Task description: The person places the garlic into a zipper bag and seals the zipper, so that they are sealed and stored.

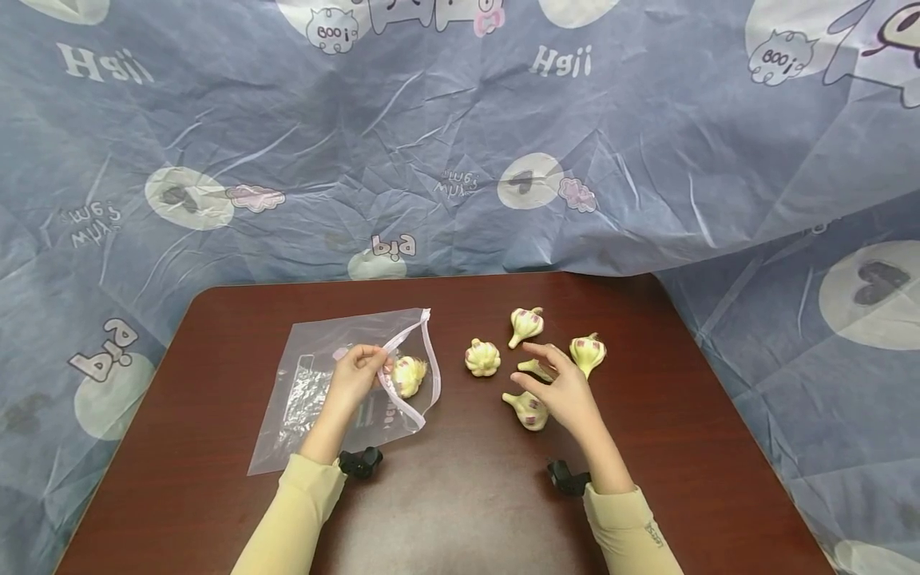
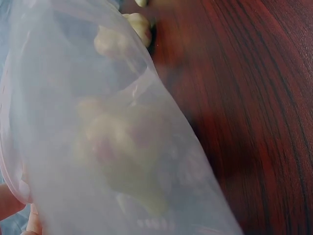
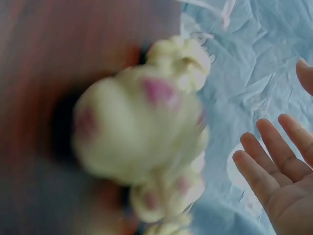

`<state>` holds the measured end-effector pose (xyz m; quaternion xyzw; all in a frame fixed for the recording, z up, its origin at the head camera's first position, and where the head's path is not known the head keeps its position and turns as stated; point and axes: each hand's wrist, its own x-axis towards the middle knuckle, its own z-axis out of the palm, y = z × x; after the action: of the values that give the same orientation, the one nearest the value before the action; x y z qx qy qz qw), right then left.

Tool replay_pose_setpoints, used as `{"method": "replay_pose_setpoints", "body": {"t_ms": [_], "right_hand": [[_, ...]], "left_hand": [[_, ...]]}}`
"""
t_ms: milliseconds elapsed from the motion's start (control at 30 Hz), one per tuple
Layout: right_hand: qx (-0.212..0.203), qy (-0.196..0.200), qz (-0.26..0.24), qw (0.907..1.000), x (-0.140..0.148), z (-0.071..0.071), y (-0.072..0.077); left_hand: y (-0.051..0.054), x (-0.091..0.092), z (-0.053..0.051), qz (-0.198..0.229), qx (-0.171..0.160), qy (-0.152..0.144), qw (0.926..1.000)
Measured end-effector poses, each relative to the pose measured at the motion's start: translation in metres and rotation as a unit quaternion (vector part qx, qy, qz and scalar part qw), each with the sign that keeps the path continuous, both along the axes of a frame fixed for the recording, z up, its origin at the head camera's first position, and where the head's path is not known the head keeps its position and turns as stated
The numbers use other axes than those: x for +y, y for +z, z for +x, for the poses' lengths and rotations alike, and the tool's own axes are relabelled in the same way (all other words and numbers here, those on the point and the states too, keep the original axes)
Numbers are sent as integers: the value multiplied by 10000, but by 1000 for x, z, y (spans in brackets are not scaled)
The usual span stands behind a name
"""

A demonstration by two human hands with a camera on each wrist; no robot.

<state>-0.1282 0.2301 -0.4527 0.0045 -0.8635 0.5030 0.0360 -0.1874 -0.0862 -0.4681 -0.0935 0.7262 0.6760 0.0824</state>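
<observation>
A clear plastic zip bag (image 1: pixel 302 343) lies on the table with its mouth toward the right. My left hand (image 1: pixel 352 375) pinches the near side of that mouth between thumb and fingers. One garlic bulb (image 1: pixel 409 377) sits just inside the opening; the left wrist view shows it blurred through the plastic. My right hand (image 1: pixel 571 391) hovers over the loose garlic, thumb and fingers spread apart and holding nothing. Beneath it are a partly hidden garlic bulb (image 1: pixel 533 367) and another garlic bulb (image 1: pixel 530 412), which looms large and blurred in the right wrist view.
Between bag and right hand lies a garlic bulb (image 1: pixel 482 358). Farther back is a garlic bulb (image 1: pixel 527 324), and to the right another garlic bulb (image 1: pixel 588 351). The dark wooden table (image 1: pixel 460 495) ends at a hanging blue printed cloth (image 1: pixel 431 160).
</observation>
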Motion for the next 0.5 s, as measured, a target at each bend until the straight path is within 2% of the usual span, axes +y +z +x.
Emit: {"method": "replay_pose_setpoints", "body": {"t_ms": [300, 500], "right_hand": [[-119, -167, 88, 9998, 22, 18, -22], [-549, -180, 367, 9977, 27, 24, -33]], "left_hand": [[3, -2, 2, -18, -55, -36, 10000], [3, -1, 2, -66, -62, -27, 10000]]}}
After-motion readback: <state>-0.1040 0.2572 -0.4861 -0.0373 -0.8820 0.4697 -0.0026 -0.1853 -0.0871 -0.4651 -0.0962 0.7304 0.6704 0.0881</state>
